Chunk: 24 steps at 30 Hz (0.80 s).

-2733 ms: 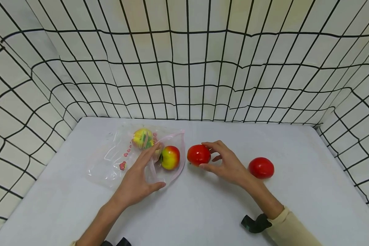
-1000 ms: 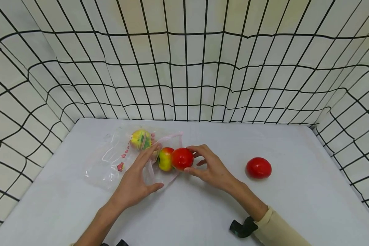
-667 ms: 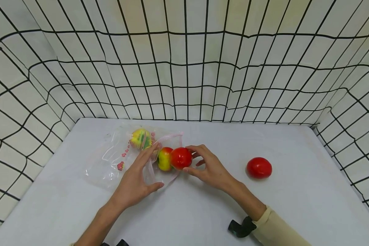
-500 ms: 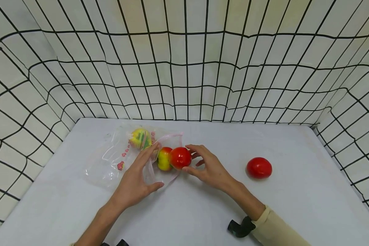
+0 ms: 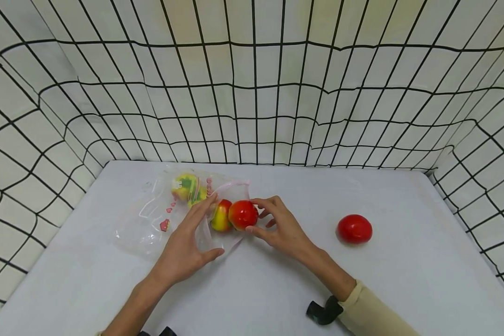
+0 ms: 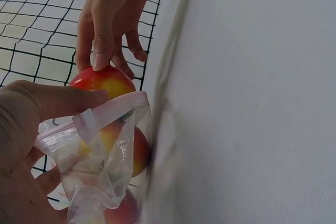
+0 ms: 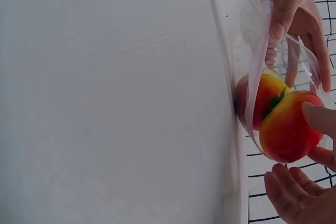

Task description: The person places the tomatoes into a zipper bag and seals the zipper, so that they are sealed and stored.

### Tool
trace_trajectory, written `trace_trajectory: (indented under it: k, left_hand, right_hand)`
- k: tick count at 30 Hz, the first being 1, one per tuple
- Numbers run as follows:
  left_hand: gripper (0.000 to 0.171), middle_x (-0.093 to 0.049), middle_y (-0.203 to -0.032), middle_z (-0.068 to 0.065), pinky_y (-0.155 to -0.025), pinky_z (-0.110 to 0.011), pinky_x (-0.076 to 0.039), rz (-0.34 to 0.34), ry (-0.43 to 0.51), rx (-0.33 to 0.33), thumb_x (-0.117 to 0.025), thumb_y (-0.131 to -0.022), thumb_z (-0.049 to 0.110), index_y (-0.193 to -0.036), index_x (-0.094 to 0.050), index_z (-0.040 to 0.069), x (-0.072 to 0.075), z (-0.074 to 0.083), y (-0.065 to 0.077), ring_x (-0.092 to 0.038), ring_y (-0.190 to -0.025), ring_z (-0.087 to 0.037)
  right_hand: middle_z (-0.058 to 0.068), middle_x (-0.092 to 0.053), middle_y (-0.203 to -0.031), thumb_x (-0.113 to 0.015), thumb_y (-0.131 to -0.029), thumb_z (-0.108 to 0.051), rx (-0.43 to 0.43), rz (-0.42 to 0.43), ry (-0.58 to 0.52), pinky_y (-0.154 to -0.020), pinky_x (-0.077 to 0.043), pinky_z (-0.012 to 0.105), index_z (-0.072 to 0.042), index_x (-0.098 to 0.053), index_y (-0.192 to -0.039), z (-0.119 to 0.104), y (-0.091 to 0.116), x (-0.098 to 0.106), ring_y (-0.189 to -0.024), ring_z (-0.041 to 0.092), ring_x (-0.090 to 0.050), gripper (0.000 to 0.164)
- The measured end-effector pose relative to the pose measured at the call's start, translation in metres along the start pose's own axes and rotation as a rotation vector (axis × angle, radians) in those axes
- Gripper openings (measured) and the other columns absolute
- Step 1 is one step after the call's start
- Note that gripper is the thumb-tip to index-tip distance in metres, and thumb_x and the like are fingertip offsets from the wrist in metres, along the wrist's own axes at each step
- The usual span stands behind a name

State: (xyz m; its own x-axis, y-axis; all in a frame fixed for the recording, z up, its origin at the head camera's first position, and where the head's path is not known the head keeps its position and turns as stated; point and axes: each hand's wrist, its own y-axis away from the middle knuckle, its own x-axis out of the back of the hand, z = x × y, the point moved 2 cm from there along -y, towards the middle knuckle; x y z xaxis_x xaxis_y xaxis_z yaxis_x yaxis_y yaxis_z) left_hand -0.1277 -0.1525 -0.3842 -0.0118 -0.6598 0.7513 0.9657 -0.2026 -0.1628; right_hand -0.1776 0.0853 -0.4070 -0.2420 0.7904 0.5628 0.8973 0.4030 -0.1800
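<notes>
My right hand holds a red-and-yellow apple by its right side, thumb low and fingers behind, at the mouth of a clear zip bag with pink edging. Another red-and-yellow apple sits just inside the mouth, overlapped by the held one; its green leaf shows in the right wrist view. Deeper in the bag lies a yellow-green fruit behind the print. My left hand is spread round the bag's mouth, its thumb across the pink zip edge in the left wrist view.
A red round fruit lies on the white tabletop, to the right of the hands. Black wire mesh stands at the back and both sides of the table. Dark wrist mounts show by the sleeves.
My right hand has carried its apple left from beside the bag into the mouth. The apple inside and the yellow-green fruit have shifted left. The left hand holds nearly still.
</notes>
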Motion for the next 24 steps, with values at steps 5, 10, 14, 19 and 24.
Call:
trace_trajectory:
  k: [5, 10, 14, 19, 24]
  left_hand:
    - [0.121, -0.036, -0.169, -0.002, -0.106, -0.06, -0.054, 0.001, 0.004, 0.0, -0.096, -0.07, 0.011, -0.166, -0.024, 0.035, 0.0005, 0.0, 0.0002, -0.037, -0.156, -0.033]
    - [0.122, -0.036, -0.17, -0.001, -0.109, -0.061, -0.05, 0.001, 0.002, -0.008, -0.096, -0.07, 0.012, -0.166, -0.024, 0.035, 0.0005, -0.0006, -0.0006, -0.035, -0.157, -0.033]
    - [0.122, -0.037, -0.169, 0.0, -0.11, -0.061, -0.049, 0.006, 0.006, -0.021, -0.096, -0.07, 0.012, -0.166, -0.024, 0.034, 0.0005, -0.001, -0.0007, -0.035, -0.157, -0.032]
    - [0.122, -0.037, -0.169, 0.001, -0.111, -0.06, -0.049, 0.013, 0.007, -0.031, -0.096, -0.07, 0.011, -0.166, -0.025, 0.033, 0.0005, -0.0011, -0.0006, -0.035, -0.157, -0.031]
    - [0.121, -0.036, -0.169, 0.001, -0.11, -0.06, -0.05, 0.012, 0.012, -0.03, -0.096, -0.07, 0.011, -0.166, -0.025, 0.034, -0.0003, -0.0012, -0.001, -0.035, -0.157, -0.031]
  right_hand:
    - [0.007, -0.06, -0.126, -0.084, -0.088, -0.02, 0.005, 0.015, -0.011, -0.087, -0.065, 0.036, -0.016, -0.059, -0.145, -0.0035, -0.0012, -0.0028, -0.107, 0.02, -0.065, 0.063]
    - [0.008, -0.061, -0.127, -0.084, -0.088, -0.021, -0.009, 0.031, 0.002, -0.088, -0.065, 0.039, -0.015, -0.057, -0.145, -0.0054, -0.0026, -0.0048, -0.105, 0.019, -0.066, 0.064]
    - [0.008, -0.061, -0.125, -0.084, -0.088, -0.02, -0.008, 0.047, 0.007, -0.088, -0.065, 0.038, -0.016, -0.057, -0.145, -0.0063, -0.0037, -0.0066, -0.102, 0.02, -0.068, 0.064]
    - [0.008, -0.062, -0.124, -0.084, -0.088, -0.018, -0.025, 0.066, 0.009, -0.088, -0.065, 0.038, -0.017, -0.057, -0.142, -0.0084, -0.005, -0.0079, -0.098, 0.019, -0.069, 0.061]
    - [0.008, -0.062, -0.124, -0.084, -0.087, -0.016, -0.034, 0.081, 0.009, -0.088, -0.065, 0.039, -0.018, -0.058, -0.142, -0.0093, -0.0063, -0.0099, -0.096, 0.019, -0.07, 0.06]
